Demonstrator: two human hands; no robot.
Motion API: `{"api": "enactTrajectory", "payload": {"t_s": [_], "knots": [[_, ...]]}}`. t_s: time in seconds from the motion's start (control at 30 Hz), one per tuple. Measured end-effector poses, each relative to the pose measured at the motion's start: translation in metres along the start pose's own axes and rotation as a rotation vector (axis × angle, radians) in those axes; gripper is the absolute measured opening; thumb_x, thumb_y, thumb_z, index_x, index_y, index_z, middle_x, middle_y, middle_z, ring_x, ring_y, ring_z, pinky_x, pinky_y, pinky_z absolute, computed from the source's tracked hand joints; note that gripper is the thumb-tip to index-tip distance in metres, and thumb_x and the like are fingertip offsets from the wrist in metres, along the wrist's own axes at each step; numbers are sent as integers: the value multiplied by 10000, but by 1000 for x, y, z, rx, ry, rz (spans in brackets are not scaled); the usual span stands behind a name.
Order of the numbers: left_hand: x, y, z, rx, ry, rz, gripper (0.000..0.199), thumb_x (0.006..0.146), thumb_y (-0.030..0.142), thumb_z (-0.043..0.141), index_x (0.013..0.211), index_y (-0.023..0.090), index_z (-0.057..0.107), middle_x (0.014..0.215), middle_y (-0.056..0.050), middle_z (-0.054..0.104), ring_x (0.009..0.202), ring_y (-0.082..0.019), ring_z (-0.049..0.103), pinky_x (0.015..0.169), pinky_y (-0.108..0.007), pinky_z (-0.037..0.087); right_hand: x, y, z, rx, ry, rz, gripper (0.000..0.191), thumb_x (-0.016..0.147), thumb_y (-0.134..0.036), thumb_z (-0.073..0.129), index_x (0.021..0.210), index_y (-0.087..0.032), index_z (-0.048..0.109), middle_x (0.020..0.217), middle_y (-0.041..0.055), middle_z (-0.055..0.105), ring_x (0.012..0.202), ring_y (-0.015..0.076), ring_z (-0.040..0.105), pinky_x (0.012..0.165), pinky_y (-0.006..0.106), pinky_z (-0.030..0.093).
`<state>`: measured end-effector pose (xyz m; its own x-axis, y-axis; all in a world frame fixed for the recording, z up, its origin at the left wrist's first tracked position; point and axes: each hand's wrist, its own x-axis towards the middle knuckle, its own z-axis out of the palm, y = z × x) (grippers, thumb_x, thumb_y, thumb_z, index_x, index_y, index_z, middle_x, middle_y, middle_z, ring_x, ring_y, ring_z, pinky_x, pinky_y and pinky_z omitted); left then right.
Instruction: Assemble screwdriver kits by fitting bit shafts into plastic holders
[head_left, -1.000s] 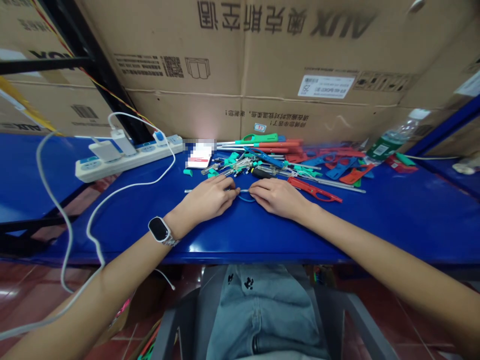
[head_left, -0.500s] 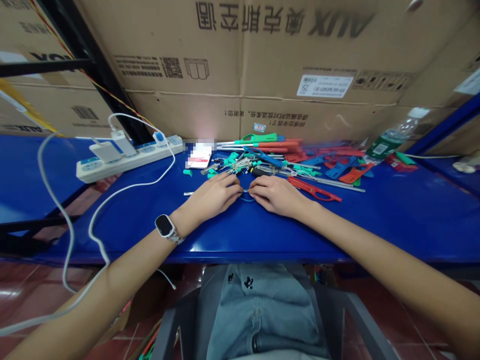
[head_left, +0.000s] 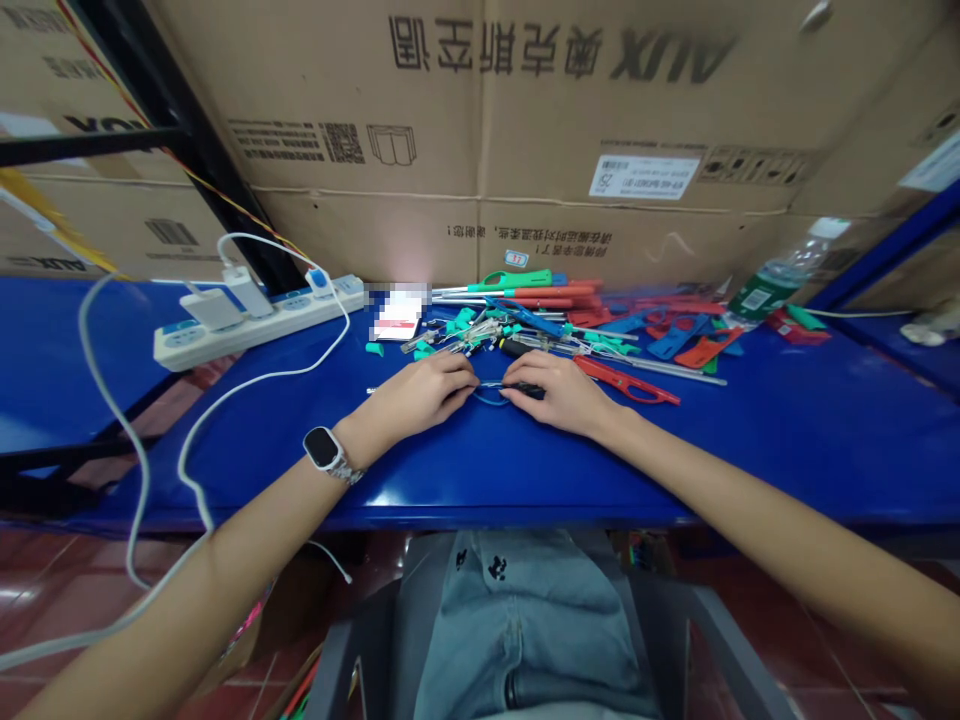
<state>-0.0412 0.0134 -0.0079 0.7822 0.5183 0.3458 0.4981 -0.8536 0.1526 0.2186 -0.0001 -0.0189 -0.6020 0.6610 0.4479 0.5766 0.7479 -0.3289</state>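
Over the blue table (head_left: 450, 470), my left hand (head_left: 433, 393) is closed in a pinch on one end of a thin wire (head_left: 491, 401). My right hand (head_left: 559, 392) is closed on a small black part (head_left: 531, 390), with the wire's other side at its fingertips. The wire curves in a short loop between the two hands. Just behind my hands lies a pile of metal and green small parts (head_left: 480, 328). A red lighter-like casing (head_left: 626, 380) lies to the right of my right hand.
A white power strip (head_left: 262, 325) with plugs and cables is at the left. A phone-like card (head_left: 397, 318) lies behind my left hand. At the back right are red and blue casings (head_left: 679, 335) and a plastic bottle (head_left: 772, 285). Cardboard boxes (head_left: 480, 120) stand behind.
The black part now shows in my right hand, where before only the fingertips pinched at the wire. My hands are slightly further apart.
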Motion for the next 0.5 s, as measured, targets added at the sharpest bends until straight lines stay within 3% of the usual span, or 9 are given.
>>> {"api": "enactTrajectory", "payload": {"t_s": [0.3, 0.5], "knots": [[22, 8, -4, -7, -60, -128, 165, 995, 246, 619, 1068, 173, 747, 1032, -82, 723, 887, -209, 695, 774, -326, 527, 3, -9, -3, -44, -14, 20, 186, 968, -200, 614, 872, -183, 771, 1025, 103, 767, 993, 244, 700, 922, 413, 567], [49, 15, -12, 142, -250, -142, 191, 933, 118, 596, 852, 158, 764, 851, -73, 709, 760, -206, 674, 694, -319, 461, 3, -10, -4, -48, -26, 33, 193, 959, -181, 594, 893, -166, 775, 1020, 107, 762, 978, 239, 692, 910, 399, 560]]}}
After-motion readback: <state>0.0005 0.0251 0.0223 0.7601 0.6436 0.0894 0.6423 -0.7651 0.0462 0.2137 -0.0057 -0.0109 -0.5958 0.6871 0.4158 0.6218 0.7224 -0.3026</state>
